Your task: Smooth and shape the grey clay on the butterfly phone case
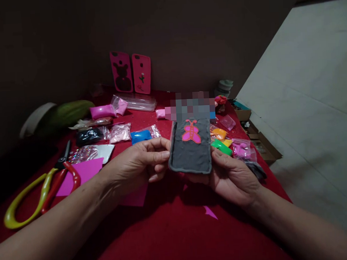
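The red-covered table [167,241] spreads out in front of me, with big scissors [46,189] lying at its left, yellow and red handles turned to the near side. The left hand [137,162] has thumb and fingertips clamped on the left edge of a dark grey case [189,158]; the right hand [235,177] grips the right edge by its thumb, fingers tucked beneath. So the case is held up over the middle of the table, its far end lost in a blur. Far left of it, a bear case [122,76] and a flower case [141,70] stand side by side. A black packet [90,136] lies left of a blue packet [141,137]; a green packet [221,147] sits by the right thumb. A pink-and-orange butterfly [191,134] decorates the grey case, and a pink scrap [211,212] lies nearer.
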`<control>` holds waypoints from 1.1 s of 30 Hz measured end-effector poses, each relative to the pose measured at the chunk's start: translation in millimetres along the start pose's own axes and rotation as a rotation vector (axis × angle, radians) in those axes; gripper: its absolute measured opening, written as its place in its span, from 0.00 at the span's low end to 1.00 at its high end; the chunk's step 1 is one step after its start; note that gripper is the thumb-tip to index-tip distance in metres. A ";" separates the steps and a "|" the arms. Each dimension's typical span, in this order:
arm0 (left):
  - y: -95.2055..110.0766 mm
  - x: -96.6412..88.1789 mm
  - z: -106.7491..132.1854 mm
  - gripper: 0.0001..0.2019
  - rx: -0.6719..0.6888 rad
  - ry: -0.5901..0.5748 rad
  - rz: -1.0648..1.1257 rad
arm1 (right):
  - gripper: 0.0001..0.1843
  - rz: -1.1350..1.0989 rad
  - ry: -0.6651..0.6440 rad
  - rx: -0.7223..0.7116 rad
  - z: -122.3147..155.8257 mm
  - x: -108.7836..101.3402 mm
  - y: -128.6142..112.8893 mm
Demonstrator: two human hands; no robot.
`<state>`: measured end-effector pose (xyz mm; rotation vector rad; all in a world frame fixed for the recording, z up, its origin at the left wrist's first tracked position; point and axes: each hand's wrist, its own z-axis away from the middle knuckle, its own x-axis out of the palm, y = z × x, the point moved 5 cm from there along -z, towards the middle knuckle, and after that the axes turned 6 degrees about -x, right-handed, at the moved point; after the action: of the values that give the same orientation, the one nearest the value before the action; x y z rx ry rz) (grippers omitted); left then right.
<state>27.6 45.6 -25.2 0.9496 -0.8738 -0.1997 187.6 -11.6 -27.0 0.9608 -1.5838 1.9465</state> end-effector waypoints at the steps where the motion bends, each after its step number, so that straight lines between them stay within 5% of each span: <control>1: -0.1 -0.2 -0.5 0.05 0.001 0.001 -0.003 | 0.15 -0.013 -0.010 -0.010 -0.1 0.1 -0.8; 13: 2.2 -3.3 -0.6 0.06 0.008 0.013 -0.055 | 0.09 -0.046 0.004 -0.020 -6.0 -7.2 2.0; 26: 3.4 -8.4 -2.3 0.07 0.039 0.050 -0.094 | 0.13 0.275 -0.027 -0.177 -2.9 -6.6 -13.0; 33: 3.2 -10.0 -3.5 0.09 0.037 0.056 -0.099 | 0.07 0.162 -0.057 -0.119 -6.6 -8.2 -8.3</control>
<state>23.0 54.8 -29.3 1.0291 -0.7821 -0.2416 197.4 -2.5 -28.4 0.8705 -1.8391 1.9198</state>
